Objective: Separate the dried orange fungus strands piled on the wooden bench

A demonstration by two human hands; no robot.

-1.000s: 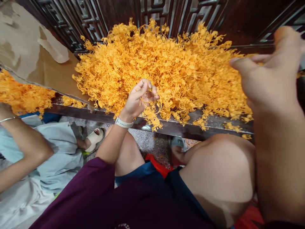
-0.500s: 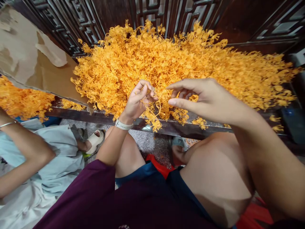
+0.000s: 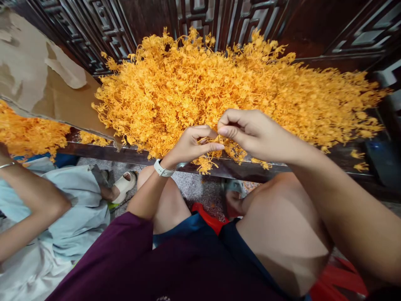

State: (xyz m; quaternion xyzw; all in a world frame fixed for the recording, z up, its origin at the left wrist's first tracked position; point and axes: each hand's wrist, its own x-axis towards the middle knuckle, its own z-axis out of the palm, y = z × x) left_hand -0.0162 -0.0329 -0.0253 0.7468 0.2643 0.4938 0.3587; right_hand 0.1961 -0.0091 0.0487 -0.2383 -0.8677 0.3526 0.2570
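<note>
A big heap of orange plastic flower pieces lies on a dark wooden bench. In front of the heap, my left hand has its fingers bent round a thin orange stem, with a pale watch on the wrist. Touching or nearly touching its fingertips is my right hand, thumb and forefinger pinched at the same orange strands; what exactly it grips is too small to make out. An orange flower head hangs just below my left hand.
A torn cardboard sheet stands at the left, with another orange heap beyond it. A person's arm is at the lower left. Dark lattice woodwork rises behind the heap.
My left hand has turned palm down and moved lower and to the right. My right hand has closed from spread fingers into a pinch, beside my left fingertips.
</note>
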